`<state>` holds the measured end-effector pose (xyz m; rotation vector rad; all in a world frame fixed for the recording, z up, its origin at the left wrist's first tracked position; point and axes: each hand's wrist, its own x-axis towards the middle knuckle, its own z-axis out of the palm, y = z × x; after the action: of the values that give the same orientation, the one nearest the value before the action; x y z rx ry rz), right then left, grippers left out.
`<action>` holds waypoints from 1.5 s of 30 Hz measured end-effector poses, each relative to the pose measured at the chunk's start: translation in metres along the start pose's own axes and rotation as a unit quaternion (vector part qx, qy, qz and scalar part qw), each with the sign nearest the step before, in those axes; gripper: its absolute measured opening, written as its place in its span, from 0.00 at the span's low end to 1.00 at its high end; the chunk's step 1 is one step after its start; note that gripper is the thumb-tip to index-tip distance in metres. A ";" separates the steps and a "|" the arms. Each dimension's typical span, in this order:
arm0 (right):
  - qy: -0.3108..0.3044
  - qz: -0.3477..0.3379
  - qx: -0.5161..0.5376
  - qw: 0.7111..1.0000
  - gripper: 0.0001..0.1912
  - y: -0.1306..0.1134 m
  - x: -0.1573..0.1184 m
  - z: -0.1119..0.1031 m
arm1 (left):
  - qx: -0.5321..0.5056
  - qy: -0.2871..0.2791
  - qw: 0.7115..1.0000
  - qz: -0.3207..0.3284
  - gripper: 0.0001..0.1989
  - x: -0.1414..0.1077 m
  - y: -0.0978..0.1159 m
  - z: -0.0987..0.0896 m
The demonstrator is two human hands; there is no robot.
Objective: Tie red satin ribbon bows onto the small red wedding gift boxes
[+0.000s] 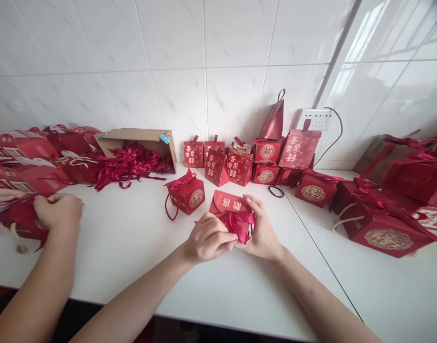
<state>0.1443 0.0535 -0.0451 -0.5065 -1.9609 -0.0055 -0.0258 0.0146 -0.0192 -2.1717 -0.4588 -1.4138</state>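
Note:
A small red gift box (pixel 229 200) with gold lettering on its flap is between my hands above the white table. My right hand (pixel 261 231) grips the box from its right side, with fingers along the upper edge and side. A shiny crimson ribbon bow (pixel 244 223) lies across the front of the box. My left hand (pixel 210 238) is closed at the bow's lower left, its fingertips pinched on the ribbon. Just behind and to the left stands another red gift box (pixel 189 193) with a bow on top and a cord handle hanging down.
A tipped cardboard box (pixel 139 135) spills red ribbons (pixel 132 159). Red paper boxes (pixel 216 167) stand along the tiled wall; larger red boxes (pixel 386 221) are at right. A black hair tie (pixel 276 191) lies on the table (pixel 204 290). At left a co-worker's hands (pixel 59 209) hold a red box.

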 end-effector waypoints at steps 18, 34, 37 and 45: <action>-0.036 0.051 -0.014 0.998 0.45 -0.014 -0.008 0.011 | 0.013 -0.025 1.000 -0.011 0.01 -0.007 -0.016 -0.011; -0.044 0.013 -0.014 0.999 0.48 0.006 -0.008 -0.012 | -0.065 0.017 0.996 -0.054 0.05 -0.001 0.009 0.008; -0.044 0.016 -0.010 0.999 0.47 0.002 -0.006 -0.009 | -0.095 0.024 0.993 -0.071 0.06 -0.003 0.009 0.006; -0.033 0.010 -0.016 0.999 0.46 -0.002 0.002 -0.001 | -0.137 0.028 0.986 -0.087 0.07 -0.006 0.002 -0.001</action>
<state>0.1437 0.0519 -0.0428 -0.5538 -2.0232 -0.0088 -0.0282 0.0122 -0.0251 -2.3453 -0.4663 -1.7170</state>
